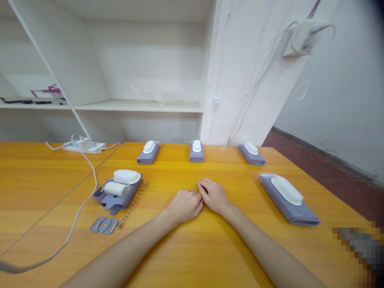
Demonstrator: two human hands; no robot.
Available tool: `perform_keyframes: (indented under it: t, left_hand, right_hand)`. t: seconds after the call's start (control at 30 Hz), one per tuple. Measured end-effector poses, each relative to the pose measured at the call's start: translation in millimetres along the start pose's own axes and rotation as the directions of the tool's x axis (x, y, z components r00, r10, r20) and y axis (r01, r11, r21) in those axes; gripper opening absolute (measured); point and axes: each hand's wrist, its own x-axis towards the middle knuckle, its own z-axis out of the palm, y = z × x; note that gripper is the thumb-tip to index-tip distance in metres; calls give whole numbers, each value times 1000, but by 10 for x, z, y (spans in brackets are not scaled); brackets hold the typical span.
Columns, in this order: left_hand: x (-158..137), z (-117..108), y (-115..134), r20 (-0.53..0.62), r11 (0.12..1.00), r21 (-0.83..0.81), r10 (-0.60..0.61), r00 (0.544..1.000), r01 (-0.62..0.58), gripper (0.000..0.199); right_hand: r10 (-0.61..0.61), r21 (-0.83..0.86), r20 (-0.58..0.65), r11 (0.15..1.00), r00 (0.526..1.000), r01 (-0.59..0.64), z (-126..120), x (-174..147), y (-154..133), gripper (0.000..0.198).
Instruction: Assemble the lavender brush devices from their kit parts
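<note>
My left hand (185, 205) rests on the table as a loose fist, with nothing visible in it. Touching it at the knuckles, my right hand (215, 196) is curled closed, also with no object showing. To the left sits an opened grey-purple plastic case (127, 197) with a white oval piece (126, 176) and a white cylinder (116, 189) on it. A metal coil spring (133, 205) lies along its right side. In front of the case is a flat grey-purple plate with cutouts (104, 225). Right of my hands lies a larger-looking grey-purple case (306, 216) bearing a white oval piece (287, 190).
Along the back edge stand three similar cases, at left (146, 159), middle (197, 158) and right (255, 159). A power strip (93, 147) and a white cable (78, 216) occupy the left side. White shelving (144, 106) rises behind. A blurred-out patch (360, 244) covers the lower right.
</note>
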Motion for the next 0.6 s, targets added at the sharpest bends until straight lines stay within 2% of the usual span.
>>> perform_keyframes:
  t: [0.6]
  left_hand:
    - [-3, 13, -8, -10, 1000, -3, -1, 1000, 0, 36]
  right_hand:
    - [-5, -21, 1, 1000, 1000, 5, 4, -9, 4, 26]
